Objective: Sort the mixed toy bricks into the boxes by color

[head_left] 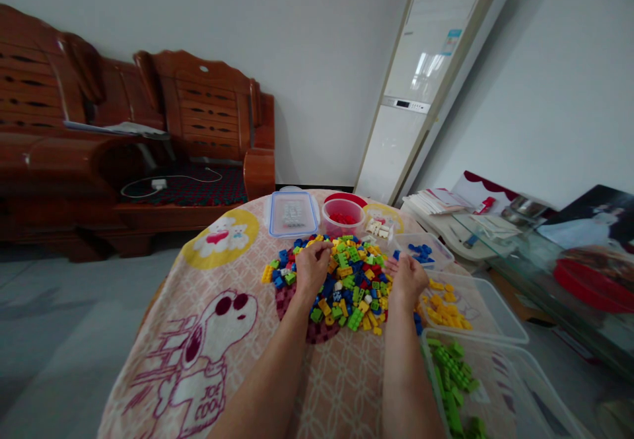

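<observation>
A heap of mixed toy building bricks (354, 287) in green, yellow, blue, red and white lies on the cloth-covered table. My left hand (312, 266) is over the heap's left part, its fingers drawn together; whatever may be between them is too small to make out. At the heap's right edge, my right hand (410, 282) is closed with a small blue brick (396, 254) at its fingertips. Just beyond it stands a clear tub with blue bricks (421, 252). Yellow bricks (446, 307) lie in the clear tub beside my right wrist.
Green bricks (453, 379) fill part of a clear tub at the near right. Behind the heap stand a round tub (343, 226) of red bricks, a small container with white bricks (378, 228) and a blue-rimmed box lid (292, 233). A glass side table (525, 261) stands at right.
</observation>
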Tool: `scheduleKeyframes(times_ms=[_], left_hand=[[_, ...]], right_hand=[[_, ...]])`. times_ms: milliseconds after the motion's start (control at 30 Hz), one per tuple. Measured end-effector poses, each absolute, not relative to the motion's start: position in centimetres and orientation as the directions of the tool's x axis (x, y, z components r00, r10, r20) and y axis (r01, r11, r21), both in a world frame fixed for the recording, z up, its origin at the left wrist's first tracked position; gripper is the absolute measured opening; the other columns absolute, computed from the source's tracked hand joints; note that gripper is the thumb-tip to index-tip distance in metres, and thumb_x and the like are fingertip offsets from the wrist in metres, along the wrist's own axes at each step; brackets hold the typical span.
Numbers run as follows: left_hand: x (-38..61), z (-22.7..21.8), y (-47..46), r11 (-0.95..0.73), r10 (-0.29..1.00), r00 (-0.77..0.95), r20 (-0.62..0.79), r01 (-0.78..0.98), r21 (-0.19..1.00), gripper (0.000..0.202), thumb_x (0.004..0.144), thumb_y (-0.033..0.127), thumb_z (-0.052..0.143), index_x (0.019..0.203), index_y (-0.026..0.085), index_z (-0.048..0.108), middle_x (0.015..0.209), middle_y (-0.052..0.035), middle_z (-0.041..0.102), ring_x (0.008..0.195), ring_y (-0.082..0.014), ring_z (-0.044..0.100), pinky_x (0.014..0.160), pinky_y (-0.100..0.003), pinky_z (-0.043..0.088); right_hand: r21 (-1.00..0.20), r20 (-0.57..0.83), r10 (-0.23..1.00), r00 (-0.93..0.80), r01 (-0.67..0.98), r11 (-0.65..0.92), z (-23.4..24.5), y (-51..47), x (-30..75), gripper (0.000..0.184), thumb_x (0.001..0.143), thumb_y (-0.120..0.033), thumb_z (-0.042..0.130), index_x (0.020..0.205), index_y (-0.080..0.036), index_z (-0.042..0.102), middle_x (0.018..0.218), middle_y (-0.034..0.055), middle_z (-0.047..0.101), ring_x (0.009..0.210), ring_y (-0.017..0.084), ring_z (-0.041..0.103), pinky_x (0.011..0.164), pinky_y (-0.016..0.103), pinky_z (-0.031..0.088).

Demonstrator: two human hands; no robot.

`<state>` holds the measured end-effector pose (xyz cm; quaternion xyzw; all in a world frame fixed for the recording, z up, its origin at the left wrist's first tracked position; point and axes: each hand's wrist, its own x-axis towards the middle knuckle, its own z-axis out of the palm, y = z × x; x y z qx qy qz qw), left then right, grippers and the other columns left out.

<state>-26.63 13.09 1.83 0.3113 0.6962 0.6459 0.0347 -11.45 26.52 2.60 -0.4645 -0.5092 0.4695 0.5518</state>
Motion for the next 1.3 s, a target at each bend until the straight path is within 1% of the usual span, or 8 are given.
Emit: scheduleKeyframes(times_ms=[100, 233, 367, 533, 667, 767, 1000, 1300], left_hand=[[-26.5, 1.9, 13.1, -0.036, 0.483, -0.802, 0.351, 0.383, 0.923, 0.025, 0.084, 0.021, 0.056, 0.095, 0.019, 0.079, 0.081, -0.0035, 0.076, 0.072, -0.0157, 0.069, 0.070, -0.025, 0.055], [-26.5, 2.0, 13.1, -0.044, 0.489, -0.802, 0.344, 0.372, 0.927, 0.026, 0.084, 0.019, 0.055, 0.094, 0.019, 0.078, 0.080, -0.0032, 0.076, 0.070, -0.0152, 0.069, 0.069, -0.025, 0.055], [-26.7, 2.0, 13.0, -0.045, 0.484, -0.810, 0.331, 0.355, 0.934, 0.026, 0.082, 0.021, 0.056, 0.094, 0.019, 0.078, 0.078, -0.0029, 0.075, 0.067, -0.0150, 0.068, 0.066, -0.024, 0.054], [-26.8, 2.0, 13.0, -0.037, 0.484, -0.810, 0.331, 0.359, 0.932, 0.025, 0.082, 0.023, 0.057, 0.093, 0.018, 0.078, 0.077, -0.0033, 0.075, 0.067, -0.0157, 0.069, 0.065, -0.025, 0.054], [-26.8, 1.9, 13.0, -0.041, 0.479, -0.812, 0.333, 0.358, 0.933, 0.025, 0.083, 0.022, 0.056, 0.093, 0.018, 0.078, 0.079, -0.0040, 0.076, 0.067, -0.0165, 0.071, 0.066, -0.026, 0.055], [-26.8, 2.0, 13.0, -0.040, 0.479, -0.817, 0.323, 0.347, 0.937, 0.026, 0.083, 0.021, 0.055, 0.094, 0.018, 0.078, 0.078, -0.0036, 0.076, 0.067, -0.0166, 0.071, 0.065, -0.026, 0.054], [-26.9, 1.9, 13.0, -0.032, 0.475, -0.813, 0.336, 0.366, 0.930, 0.024, 0.083, 0.021, 0.057, 0.093, 0.019, 0.078, 0.079, -0.0036, 0.076, 0.067, -0.0160, 0.071, 0.065, -0.025, 0.053], [-26.9, 1.9, 13.0, -0.027, 0.481, -0.813, 0.328, 0.361, 0.932, 0.025, 0.084, 0.021, 0.056, 0.095, 0.017, 0.078, 0.077, -0.0034, 0.076, 0.066, -0.0156, 0.071, 0.065, -0.024, 0.053]], right_hand=[[-0.958, 0.195, 0.969, 0.150, -0.185, 0.221, 2.4, 27.6, -11.0, 0.074, 0.081, -0.047, 0.053, 0.141, -0.004, 0.047, 0.112, 0.0192, 0.072, 0.099, 0.027, 0.074, 0.077, 0.038, 0.064], [-0.935, 0.273, 0.950, 0.155, -0.191, 0.299, 2.0, 28.3, -10.4, 0.081, 0.081, -0.045, 0.053, 0.150, -0.006, 0.039, 0.134, 0.0228, 0.063, 0.120, 0.029, 0.066, 0.089, 0.042, 0.061], [-0.946, 0.307, 0.949, 0.069, -0.090, 0.313, 2.0, 28.0, -10.1, 0.067, 0.079, -0.044, 0.053, 0.135, -0.009, 0.060, 0.118, 0.0180, 0.073, 0.106, 0.029, 0.071, 0.085, 0.041, 0.060], [-0.906, 0.282, 0.951, -0.123, 0.291, 0.306, 3.3, 27.0, -9.4, 0.045, 0.078, -0.041, 0.053, 0.102, -0.011, 0.078, 0.086, 0.0133, 0.078, 0.073, 0.025, 0.072, 0.062, 0.032, 0.056], [-0.663, 0.324, 0.899, -0.293, 0.608, 0.437, 4.8, 25.9, -8.8, 0.028, 0.079, -0.033, 0.056, 0.083, -0.020, 0.081, 0.072, 0.0077, 0.076, 0.072, 0.022, 0.070, 0.063, 0.028, 0.051], [-0.446, 0.292, 0.888, -0.355, 0.771, 0.454, 5.5, 25.2, -8.6, 0.021, 0.078, -0.027, 0.060, 0.074, -0.025, 0.080, 0.076, 0.0051, 0.077, 0.074, 0.021, 0.070, 0.065, 0.027, 0.048], [-0.226, 0.162, 0.887, -0.433, 0.858, 0.461, 5.9, 24.4, -8.8, 0.019, 0.082, -0.030, 0.068, 0.094, -0.026, 0.082, 0.095, 0.0089, 0.078, 0.094, 0.024, 0.072, 0.076, 0.030, 0.050], [-0.208, 0.062, 0.914, -0.402, 0.890, 0.406, 6.9, 23.7, -9.4, 0.023, 0.090, -0.034, 0.063, 0.100, -0.025, 0.081, 0.104, 0.0092, 0.078, 0.103, 0.024, 0.071, 0.079, 0.028, 0.049]])
